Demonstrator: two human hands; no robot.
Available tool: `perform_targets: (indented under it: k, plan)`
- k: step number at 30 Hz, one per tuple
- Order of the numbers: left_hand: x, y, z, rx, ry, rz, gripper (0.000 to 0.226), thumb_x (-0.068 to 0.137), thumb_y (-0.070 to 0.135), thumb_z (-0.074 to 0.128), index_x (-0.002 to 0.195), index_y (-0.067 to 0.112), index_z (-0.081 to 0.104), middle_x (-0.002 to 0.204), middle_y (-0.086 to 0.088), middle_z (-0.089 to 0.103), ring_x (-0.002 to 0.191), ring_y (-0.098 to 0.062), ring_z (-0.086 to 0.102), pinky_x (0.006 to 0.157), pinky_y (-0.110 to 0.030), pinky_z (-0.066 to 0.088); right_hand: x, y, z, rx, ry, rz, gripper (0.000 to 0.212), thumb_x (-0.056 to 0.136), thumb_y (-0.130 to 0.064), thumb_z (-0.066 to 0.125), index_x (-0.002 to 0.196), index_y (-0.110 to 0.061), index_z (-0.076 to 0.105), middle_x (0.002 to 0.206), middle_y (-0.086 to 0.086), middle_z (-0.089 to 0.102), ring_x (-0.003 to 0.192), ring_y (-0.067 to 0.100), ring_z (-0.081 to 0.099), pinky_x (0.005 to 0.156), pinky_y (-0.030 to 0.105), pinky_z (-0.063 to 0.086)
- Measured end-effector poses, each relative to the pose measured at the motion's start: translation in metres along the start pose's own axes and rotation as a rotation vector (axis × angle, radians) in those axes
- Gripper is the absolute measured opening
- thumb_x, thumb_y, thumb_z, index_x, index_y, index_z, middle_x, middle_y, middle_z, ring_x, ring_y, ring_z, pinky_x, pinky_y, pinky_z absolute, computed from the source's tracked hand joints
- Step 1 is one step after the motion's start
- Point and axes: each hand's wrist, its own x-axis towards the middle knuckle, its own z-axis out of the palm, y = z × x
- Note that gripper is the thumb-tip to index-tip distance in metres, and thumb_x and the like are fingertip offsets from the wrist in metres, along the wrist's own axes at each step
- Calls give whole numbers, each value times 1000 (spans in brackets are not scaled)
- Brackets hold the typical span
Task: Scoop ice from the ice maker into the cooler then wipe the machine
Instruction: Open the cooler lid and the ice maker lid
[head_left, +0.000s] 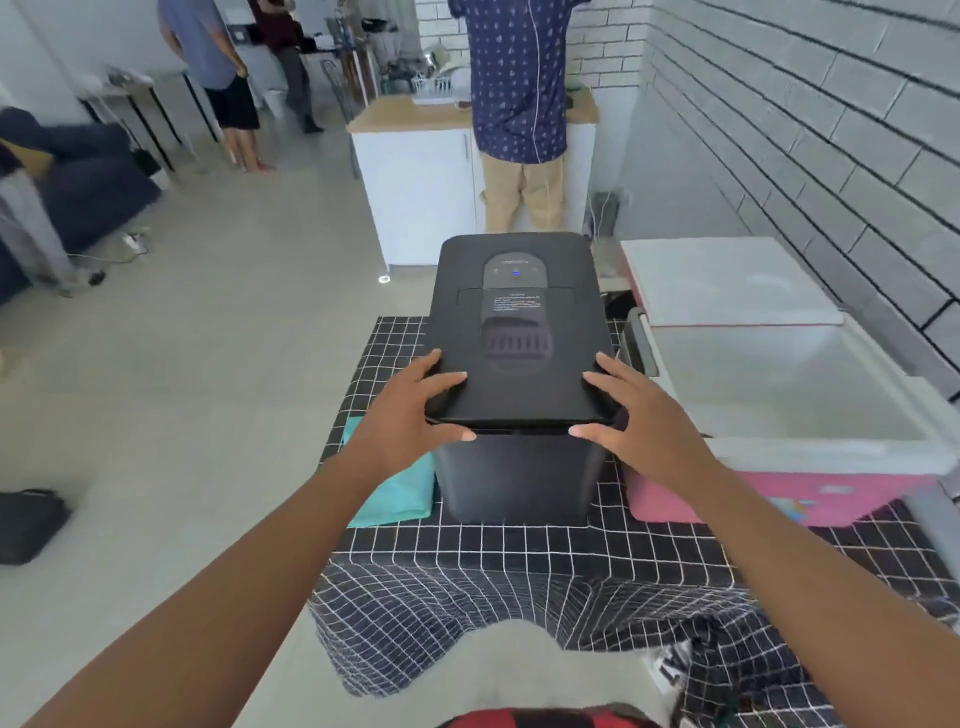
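Head cam: one black ice maker (519, 332) dead center on the checked cloth (519, 551), one pink cooler (779, 493) at 3 o'clock, lid up. Left hand (410, 410) and right hand (634, 415), fingers spread, grip its lid's (519, 389) front corners. One teal cloth (395, 493) at 9 o'clock.

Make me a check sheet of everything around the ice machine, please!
Surface: black checked cloth covers the table.
Job's things: black ice maker, lid barely lifted at the front; pink cooler to its right, lid open, inside looks empty.
Clutter: teal cloth left of the ice maker.
Hands: left hand and right hand grip the lid's front corners.
Cables: cord on the floor, far left.
Surroundings: white brick wall, three people behind, black bag on the floor.
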Motion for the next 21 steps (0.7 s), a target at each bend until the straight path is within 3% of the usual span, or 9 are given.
perform_targets:
  k: [4,7,8,11,17,19,21]
  plan:
    - [0,3,-8,25,178,174,55,74,38,82,125,28,65,142,7,51,129,-12,46,109,-30,36,-4,-8,-4,-58,241,-168,49,83,-41,68,123,-14,64,138,-2,55,129,17,49,104,38,45]
    - [10,10,-22,-53,348,210,48,78,44,77,122,29,66,129,12,59,118,-5,55,103,-29,43,12,-19,-11,-11,455,-184,43,91,-45,58,124,-17,60,135,-5,57,119,7,55,98,15,41]
    - [16,13,-27,-94,385,216,48,78,46,76,122,29,65,124,14,60,113,-2,57,100,-27,46,20,-23,-14,52,494,-149,44,91,-47,57,126,-21,57,135,-7,57,120,4,54,98,14,41]
    - [34,28,-41,-295,465,165,51,75,50,76,122,34,61,114,20,61,105,0,59,92,-16,46,45,-38,-26,253,552,-46,52,91,-52,54,135,-28,45,136,-7,55,124,7,51,102,30,45]
    - [74,38,-31,-594,637,-2,40,82,35,72,120,28,60,114,14,67,107,-3,62,95,-35,51,87,-53,-35,407,515,94,55,96,-55,38,144,-33,26,138,-10,50,124,7,50,105,30,42]
    - [89,38,-20,-549,642,-32,38,88,33,68,124,31,54,117,18,64,111,0,58,96,-40,51,100,-55,-32,436,502,103,50,98,-51,34,143,-33,22,134,-28,46,120,-6,47,102,18,39]
    - [105,38,-9,-505,584,-31,55,90,34,66,138,33,39,131,15,57,121,-5,54,102,-36,47,115,-53,-28,442,514,96,45,100,-45,35,142,-42,17,127,-52,29,116,-24,36,96,1,29]
